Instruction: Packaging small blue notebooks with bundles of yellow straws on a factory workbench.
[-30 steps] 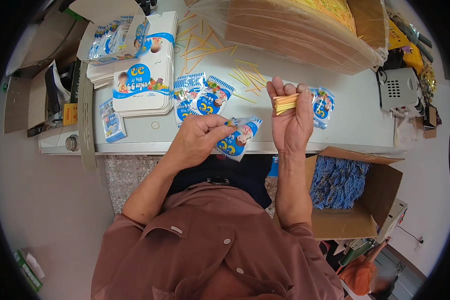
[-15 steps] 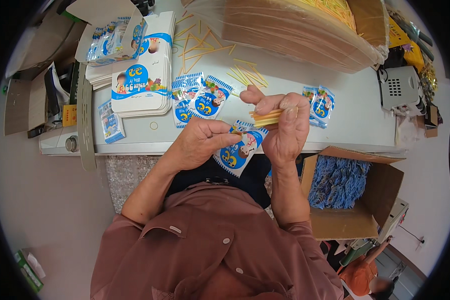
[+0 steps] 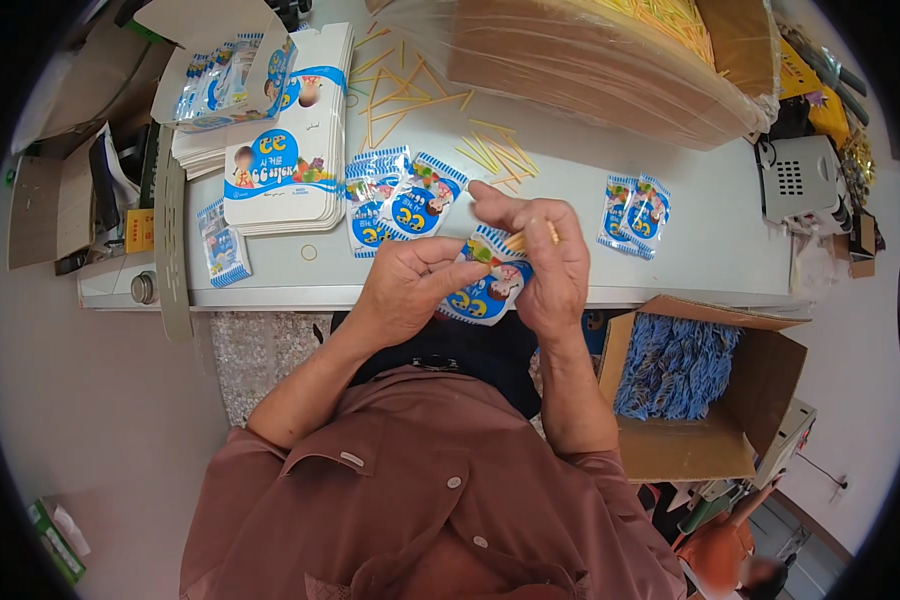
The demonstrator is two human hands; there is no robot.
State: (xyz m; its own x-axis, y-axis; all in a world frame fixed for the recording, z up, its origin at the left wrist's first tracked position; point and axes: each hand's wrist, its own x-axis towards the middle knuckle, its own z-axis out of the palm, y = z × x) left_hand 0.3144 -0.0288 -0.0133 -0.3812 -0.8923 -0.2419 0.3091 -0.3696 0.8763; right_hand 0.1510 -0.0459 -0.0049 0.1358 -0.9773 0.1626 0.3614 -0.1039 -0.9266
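Note:
My left hand [image 3: 402, 292] pinches a small blue-and-white printed packet [image 3: 492, 298] by its side, in front of the table edge. My right hand [image 3: 550, 272] is closed on a short bundle of thin yellow and orange sticks [image 3: 517, 241], its ends at the packet's top edge. Whether the stick ends are inside the packet is hidden by the fingers. Just beyond my hands, similar packets [image 3: 426, 200] lie overlapping on the table. Loose sticks of the same kind [image 3: 498, 150] are scattered behind them.
Flat printed cartons [image 3: 280, 190] are stacked at the left, beside an opened carton [image 3: 215, 122] of packets. Two packets [image 3: 634, 215] lie at the right. A plastic-lined box [image 3: 590, 75] of sticks stands behind. An open cardboard box [image 3: 710, 440] with blue packets is below right.
My right hand has moved left and slightly down, bringing the stick bundle to the packet's top. The packet has tilted and come up a little in my left hand.

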